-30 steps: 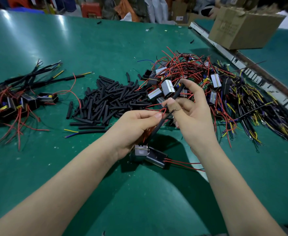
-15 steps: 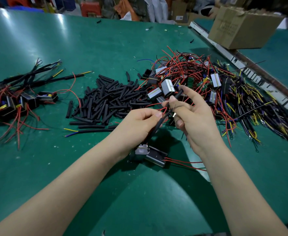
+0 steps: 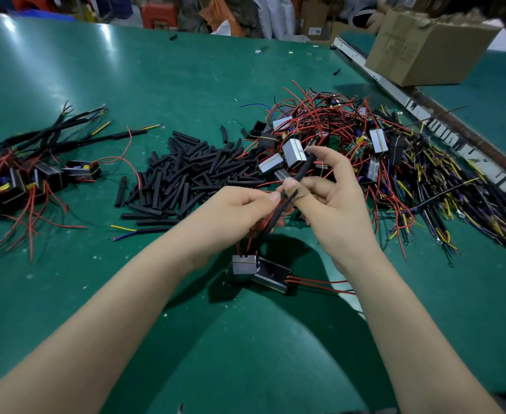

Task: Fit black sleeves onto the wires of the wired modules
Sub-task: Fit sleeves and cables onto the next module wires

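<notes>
You've got matt black rubbery-looking sleeves [image 3: 192, 171], glossy plastic-coated red wires [image 3: 320, 121], modules [image 3: 244, 264] with dull metal-looking faces, a smooth green tabletop [image 3: 162, 76] with soft sheen, and a plain matt cardboard box [image 3: 425, 46].

Green tabletop [image 3: 162, 85], glossy, with light glare far left of the hands. Brown cardboard box [image 3: 425, 46], flaps open, well beyond the hands to the right. Pale metal rail [image 3: 407, 100], running diagonally on the right of the hands, from below the box toward the right edge. Orange-red crate [image 3: 159, 14] and blurred bags and cartons past the tabletop's far edge, straight ahead.
</notes>
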Demonstrator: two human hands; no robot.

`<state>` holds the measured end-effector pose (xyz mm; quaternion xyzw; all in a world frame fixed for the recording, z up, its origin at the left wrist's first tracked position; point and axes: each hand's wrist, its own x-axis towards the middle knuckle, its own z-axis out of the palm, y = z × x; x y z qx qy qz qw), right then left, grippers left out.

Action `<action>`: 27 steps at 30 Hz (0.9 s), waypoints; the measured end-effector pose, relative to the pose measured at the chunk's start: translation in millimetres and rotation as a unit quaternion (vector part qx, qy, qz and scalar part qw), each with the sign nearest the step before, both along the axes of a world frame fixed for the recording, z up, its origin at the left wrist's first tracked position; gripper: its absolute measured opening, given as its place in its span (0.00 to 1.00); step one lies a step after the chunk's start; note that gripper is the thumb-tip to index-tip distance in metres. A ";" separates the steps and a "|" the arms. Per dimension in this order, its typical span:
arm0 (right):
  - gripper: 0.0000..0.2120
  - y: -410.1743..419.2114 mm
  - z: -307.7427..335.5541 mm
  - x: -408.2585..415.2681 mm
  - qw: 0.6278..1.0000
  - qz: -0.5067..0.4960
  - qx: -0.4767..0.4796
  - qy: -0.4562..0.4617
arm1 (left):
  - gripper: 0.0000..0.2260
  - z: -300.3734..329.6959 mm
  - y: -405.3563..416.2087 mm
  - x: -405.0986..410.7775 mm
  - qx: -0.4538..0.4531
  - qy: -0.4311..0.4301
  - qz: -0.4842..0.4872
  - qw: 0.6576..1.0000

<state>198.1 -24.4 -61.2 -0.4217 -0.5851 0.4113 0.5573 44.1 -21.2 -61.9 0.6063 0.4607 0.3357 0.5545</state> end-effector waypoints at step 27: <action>0.20 -1.8 10.3 5.1 0.999 0.024 0.006 0.037 | 0.06 2.7 -14.9 6.2 -0.145 -0.092 -0.127 0.977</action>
